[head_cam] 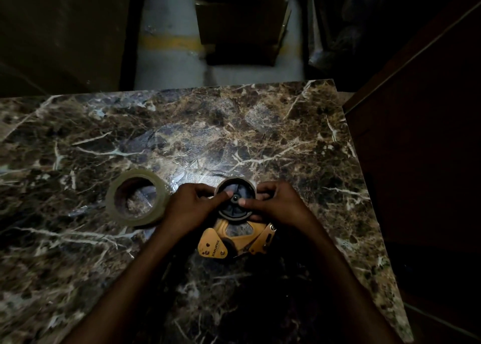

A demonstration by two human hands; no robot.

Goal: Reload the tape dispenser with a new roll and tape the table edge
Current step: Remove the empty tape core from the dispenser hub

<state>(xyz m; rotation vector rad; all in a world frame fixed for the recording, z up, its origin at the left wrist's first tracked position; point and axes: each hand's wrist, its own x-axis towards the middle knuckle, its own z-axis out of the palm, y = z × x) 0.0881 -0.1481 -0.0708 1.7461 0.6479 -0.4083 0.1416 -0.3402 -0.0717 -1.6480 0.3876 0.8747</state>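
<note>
Both thumbs down on the black hub, fingers wrapped round the thin spent core (235, 185) that rings it: the left hand (191, 208) pinches its left rim, the right hand (277, 204) its right, both grips closed on it. That core sits on the tape dispenser (234, 235), lying flat on its side low in the centre of the frame, orange frame pointing down toward the camera. The core looks light and thin-walled, likely to buckle if squeezed, so an even pull at opposite rims seems the way. Just left of the hands, the new roll (138, 198) lies flat on the marbled worktop (234, 125), untouched. It looks stiff and heftier, best taken round its outer wall.
</note>
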